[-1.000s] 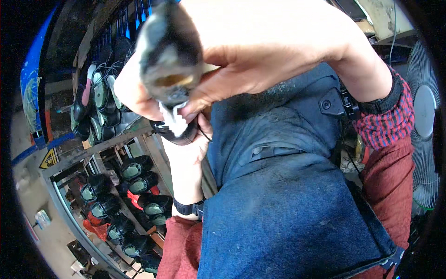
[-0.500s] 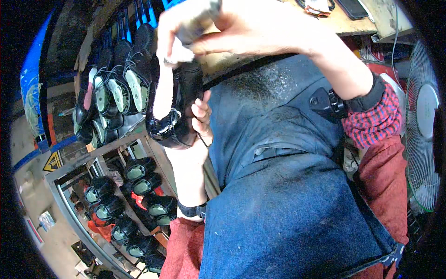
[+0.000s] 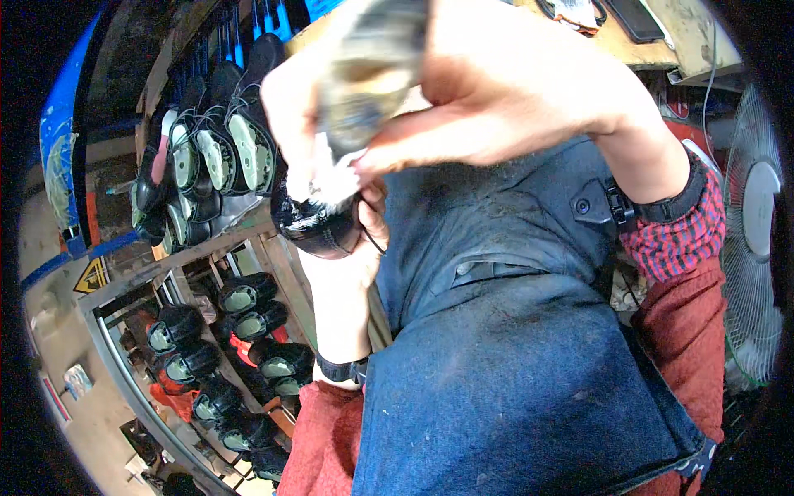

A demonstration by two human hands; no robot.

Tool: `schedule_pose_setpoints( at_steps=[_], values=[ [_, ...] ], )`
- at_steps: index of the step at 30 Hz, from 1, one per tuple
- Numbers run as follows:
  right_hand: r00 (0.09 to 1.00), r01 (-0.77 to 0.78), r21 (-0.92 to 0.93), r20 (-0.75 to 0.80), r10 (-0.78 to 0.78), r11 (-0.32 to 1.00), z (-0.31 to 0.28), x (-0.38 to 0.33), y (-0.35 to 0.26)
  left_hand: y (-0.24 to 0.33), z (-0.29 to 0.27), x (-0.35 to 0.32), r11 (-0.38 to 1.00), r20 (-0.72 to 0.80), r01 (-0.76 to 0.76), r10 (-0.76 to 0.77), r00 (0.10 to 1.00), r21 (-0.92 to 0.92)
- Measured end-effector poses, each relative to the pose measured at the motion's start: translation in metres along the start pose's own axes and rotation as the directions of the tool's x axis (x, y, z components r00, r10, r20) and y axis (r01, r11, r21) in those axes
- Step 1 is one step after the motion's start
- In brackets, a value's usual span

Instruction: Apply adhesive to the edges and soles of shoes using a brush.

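Black and glossy, a shoe [image 3: 318,223] sits gripped in the left hand [image 3: 351,248] above a dark blue apron [image 3: 513,364]. The right hand [image 3: 463,91] clasps a blurred brush [image 3: 364,78] against its toe. Racked shoes [image 3: 223,157] fill wooden shelves [image 3: 273,273] at left.

A: What's carrying things to your left?

B: A wooden rack [image 3: 273,273] — upper tier packed with black shoes [image 3: 219,157], soles outward, touching one another.

A: And below?

B: Lower shelves [image 3: 165,289] hold more black shoes [image 3: 248,291] in rows, some on red lasts [image 3: 241,351] — side by side.

A: Ahead of you?

B: A wooden bench top [image 3: 662,37], a dark flat object [image 3: 637,18] lying on it.
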State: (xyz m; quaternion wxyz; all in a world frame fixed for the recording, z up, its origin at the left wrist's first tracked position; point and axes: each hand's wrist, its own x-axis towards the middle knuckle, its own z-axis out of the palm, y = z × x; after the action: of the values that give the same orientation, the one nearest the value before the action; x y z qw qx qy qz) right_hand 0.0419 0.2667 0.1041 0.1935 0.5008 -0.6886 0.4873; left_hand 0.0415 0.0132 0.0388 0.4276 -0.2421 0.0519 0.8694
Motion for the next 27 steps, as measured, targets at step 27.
schedule_pose_setpoints(
  at_steps=[27],
  values=[
    [0.201,-0.885,0.265,-0.524,0.828,0.382,0.022,0.02,0.005,-0.026,0.009,0.006,0.796,0.183,-0.279,0.213,0.96,0.537]
  ],
)
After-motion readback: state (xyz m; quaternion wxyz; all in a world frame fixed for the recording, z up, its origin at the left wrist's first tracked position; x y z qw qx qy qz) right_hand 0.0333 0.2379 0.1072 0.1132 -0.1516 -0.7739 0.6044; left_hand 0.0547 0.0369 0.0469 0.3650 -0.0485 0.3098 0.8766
